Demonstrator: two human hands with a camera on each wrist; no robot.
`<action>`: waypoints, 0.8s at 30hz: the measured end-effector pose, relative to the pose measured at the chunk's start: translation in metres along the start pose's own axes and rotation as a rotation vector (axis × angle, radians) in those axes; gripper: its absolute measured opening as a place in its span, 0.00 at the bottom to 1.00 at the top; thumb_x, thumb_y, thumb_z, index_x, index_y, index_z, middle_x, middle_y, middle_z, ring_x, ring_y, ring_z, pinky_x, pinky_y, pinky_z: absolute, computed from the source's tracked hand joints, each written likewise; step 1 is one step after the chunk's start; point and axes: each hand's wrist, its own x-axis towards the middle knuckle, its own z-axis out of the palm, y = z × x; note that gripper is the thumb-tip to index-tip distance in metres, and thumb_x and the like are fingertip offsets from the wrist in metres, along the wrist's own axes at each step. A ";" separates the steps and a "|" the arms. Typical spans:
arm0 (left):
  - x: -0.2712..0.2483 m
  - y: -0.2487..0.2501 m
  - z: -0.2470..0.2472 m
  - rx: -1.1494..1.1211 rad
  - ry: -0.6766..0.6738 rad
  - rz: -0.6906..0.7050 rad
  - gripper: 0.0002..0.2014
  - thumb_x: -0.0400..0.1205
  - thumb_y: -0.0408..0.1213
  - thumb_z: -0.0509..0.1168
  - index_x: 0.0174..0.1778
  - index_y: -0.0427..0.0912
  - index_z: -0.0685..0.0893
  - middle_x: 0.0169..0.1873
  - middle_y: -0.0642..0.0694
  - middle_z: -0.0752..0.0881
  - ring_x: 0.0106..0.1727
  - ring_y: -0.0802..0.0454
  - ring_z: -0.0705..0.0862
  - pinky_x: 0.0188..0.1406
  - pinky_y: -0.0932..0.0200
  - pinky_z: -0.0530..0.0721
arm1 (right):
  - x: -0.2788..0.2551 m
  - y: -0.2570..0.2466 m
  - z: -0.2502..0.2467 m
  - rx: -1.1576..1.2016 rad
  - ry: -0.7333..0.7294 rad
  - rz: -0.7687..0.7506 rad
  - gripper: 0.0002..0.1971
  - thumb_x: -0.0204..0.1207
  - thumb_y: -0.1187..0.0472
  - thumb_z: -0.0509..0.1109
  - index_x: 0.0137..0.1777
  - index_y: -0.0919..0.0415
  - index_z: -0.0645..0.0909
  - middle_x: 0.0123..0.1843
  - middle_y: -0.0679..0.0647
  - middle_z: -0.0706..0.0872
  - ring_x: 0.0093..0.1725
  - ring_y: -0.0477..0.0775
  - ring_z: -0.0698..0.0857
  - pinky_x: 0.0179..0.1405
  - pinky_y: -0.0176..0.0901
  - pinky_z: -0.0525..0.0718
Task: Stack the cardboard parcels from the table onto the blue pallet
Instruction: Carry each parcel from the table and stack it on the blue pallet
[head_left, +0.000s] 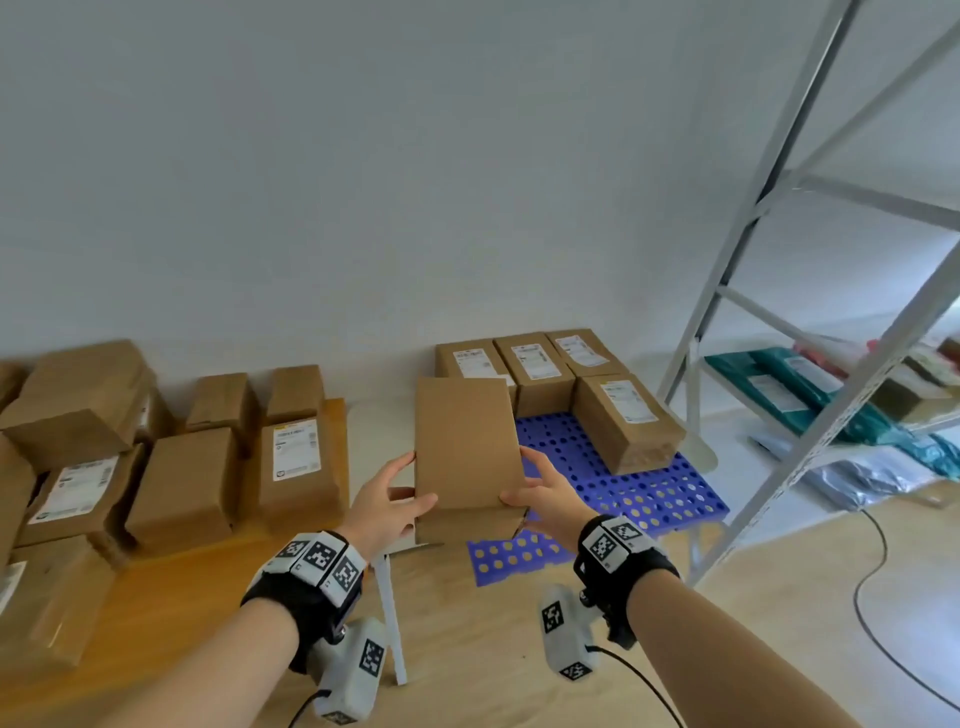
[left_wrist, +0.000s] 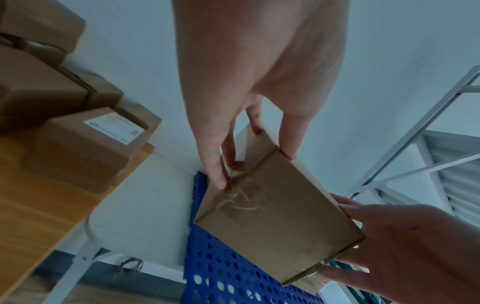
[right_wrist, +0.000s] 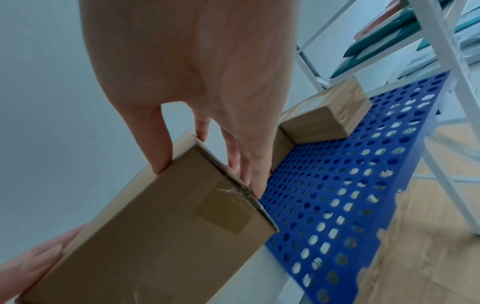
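A plain cardboard parcel (head_left: 465, 447) (left_wrist: 275, 222) (right_wrist: 161, 222) hangs in the air over the left part of the blue pallet (head_left: 644, 488) (left_wrist: 228, 273) (right_wrist: 337, 195). My left hand (head_left: 389, 506) (left_wrist: 246, 160) grips its left end and my right hand (head_left: 545, 493) (right_wrist: 205, 166) grips its right end, thumbs on top. Several labelled parcels (head_left: 535, 366) stand along the pallet's far edge, and one more (head_left: 628, 423) (right_wrist: 324, 117) lies on its right side. More parcels (head_left: 182, 483) (left_wrist: 85, 144) remain on the wooden table (head_left: 171, 582) at the left.
A white metal shelving rack (head_left: 810, 291) (right_wrist: 441, 51) stands right of the pallet, holding teal bags (head_left: 789, 384). A white folding table (left_wrist: 135, 205) carries the pallet beside the wooden one. A black cable (head_left: 872, 587) trails on the floor. The wall is close behind.
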 end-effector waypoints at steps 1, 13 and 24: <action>0.003 0.001 0.015 -0.009 -0.002 -0.007 0.35 0.78 0.35 0.71 0.77 0.59 0.64 0.67 0.41 0.77 0.61 0.48 0.80 0.52 0.55 0.83 | 0.001 0.002 -0.015 -0.004 -0.001 0.007 0.36 0.77 0.73 0.68 0.80 0.50 0.58 0.57 0.58 0.84 0.48 0.53 0.86 0.38 0.47 0.86; 0.047 -0.009 0.169 -0.103 0.116 -0.136 0.34 0.77 0.31 0.71 0.77 0.55 0.65 0.57 0.41 0.83 0.58 0.43 0.83 0.56 0.47 0.84 | 0.038 0.030 -0.167 -0.137 -0.099 0.114 0.36 0.77 0.70 0.70 0.80 0.49 0.59 0.58 0.56 0.85 0.50 0.50 0.86 0.37 0.43 0.83; 0.097 -0.039 0.212 -0.123 0.165 -0.217 0.36 0.77 0.31 0.72 0.77 0.59 0.65 0.62 0.42 0.83 0.60 0.47 0.83 0.56 0.46 0.85 | 0.094 0.063 -0.207 -0.163 -0.117 0.176 0.36 0.78 0.72 0.66 0.82 0.52 0.56 0.60 0.59 0.84 0.45 0.45 0.82 0.34 0.34 0.74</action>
